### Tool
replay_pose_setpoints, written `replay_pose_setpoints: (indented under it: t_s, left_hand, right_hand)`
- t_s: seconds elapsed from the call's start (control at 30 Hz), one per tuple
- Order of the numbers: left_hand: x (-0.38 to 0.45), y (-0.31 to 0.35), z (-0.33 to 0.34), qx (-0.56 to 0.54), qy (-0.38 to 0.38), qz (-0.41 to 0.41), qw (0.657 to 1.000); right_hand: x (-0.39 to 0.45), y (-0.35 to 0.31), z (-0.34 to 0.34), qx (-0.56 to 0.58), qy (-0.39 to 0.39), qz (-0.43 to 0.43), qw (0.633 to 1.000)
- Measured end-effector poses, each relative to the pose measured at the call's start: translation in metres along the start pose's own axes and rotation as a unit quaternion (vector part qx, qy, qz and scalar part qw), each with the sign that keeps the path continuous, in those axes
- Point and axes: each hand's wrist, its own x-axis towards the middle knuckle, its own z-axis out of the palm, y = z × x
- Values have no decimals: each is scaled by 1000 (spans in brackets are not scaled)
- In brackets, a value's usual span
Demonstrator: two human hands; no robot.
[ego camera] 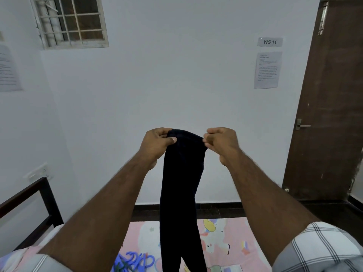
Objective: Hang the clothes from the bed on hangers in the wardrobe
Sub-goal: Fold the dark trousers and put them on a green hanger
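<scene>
left hand (157,142) and right hand (221,143) pinching top of dark trousers (180,193), fingers curled | trousers hanging over pink printed bed (225,242) | blue hangers (135,261) lying on bed | white wall (176,85), brown door (330,114) facing

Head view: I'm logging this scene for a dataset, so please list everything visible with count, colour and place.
Dark garment: one, black, hanging between both hands.
Hangers: several, blue, on the bed, bottom centre.
Bed sheet: one, pink with cartoon print.
Bed frame: one, dark, lower left.
Window: one, white barred, upper left.
Door: one, brown, right.
Wall papers: three sheets plus a "WS 11" label.
Left hand: grips garment top.
Right hand: pinches garment top.
</scene>
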Motion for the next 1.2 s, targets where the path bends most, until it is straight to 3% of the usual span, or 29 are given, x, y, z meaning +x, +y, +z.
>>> replay_pose_setpoints:
  t_s: [0.07, 0.23, 0.3, 0.43, 0.73, 0.97, 1.2]
  left_hand:
    - [-1, 4, -6, -33, -26, -9, 999]
    - [1, 10, -12, -85, -72, -25, 994]
    - [1, 12, -12, -100, -90, -26, 991]
    - [0, 13, -17, -94, -93, -31, 991]
    - [-1, 12, -32, -43, -59, -58, 996]
    - [-12, 8, -32, -101, -94, -68, 988]
    - [-10, 1, -37, -24, -47, -38, 998]
  right_hand:
    - [7, 10, -20, -29, 24, -6, 999]
    - [5, 24, -37, -25, -166, 57, 984]
    - [3, 24, -34, -18, -201, 57, 978]
    - [2, 17, -31, 14, -193, 32, 980]
    - [2, 1, -17, -57, -183, -57, 980]
    - [0, -1, -11, -57, -132, -76, 987]
    - [-1, 1, -15, -91, -161, -75, 980]
